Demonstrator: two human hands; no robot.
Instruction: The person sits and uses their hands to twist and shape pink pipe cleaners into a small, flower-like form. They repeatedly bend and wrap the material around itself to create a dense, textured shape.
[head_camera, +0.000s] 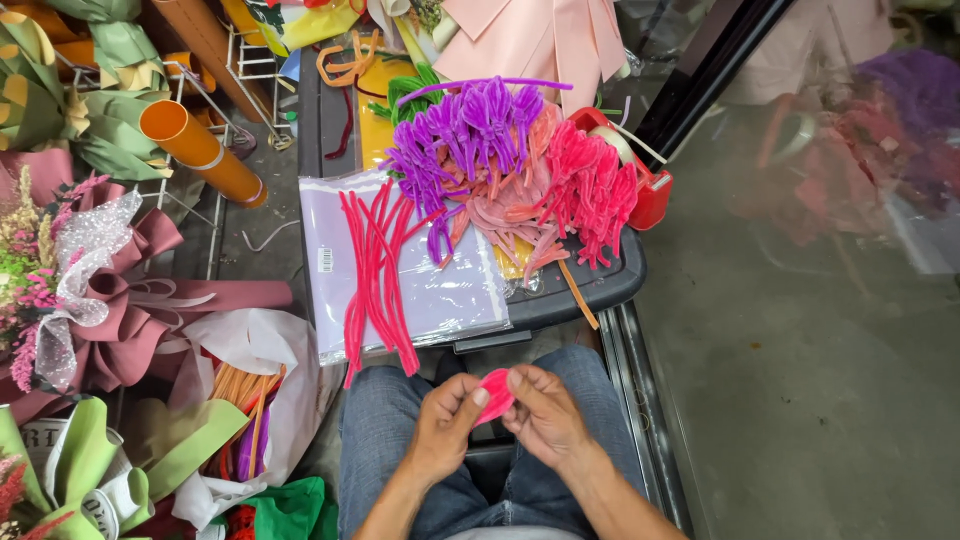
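- Right now both hands over lap, below desk's near edge: left hand (447, 420) & right hand (540, 412) fingers pinched shut on a pink pipe-cleaner loop (494, 393).
- Straight pink stems (375, 280) on lilac sheet (455, 295), desk's near-left corner.
- Purple/pink bent pile (510, 160) mid-desk; red tape dispenser (648, 185) at right edge.
- Bouquets (90, 290) on floor, left.

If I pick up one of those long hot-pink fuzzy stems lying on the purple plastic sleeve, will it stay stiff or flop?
The long hot-pink fuzzy stems would probably sag a little: several already lie in gentle curves. They likely bend and hold shape, since the pink piece between both hands' fingers looks curled. They seem light, and the fuzz should grip rather than slip on the purple plastic sleeve.
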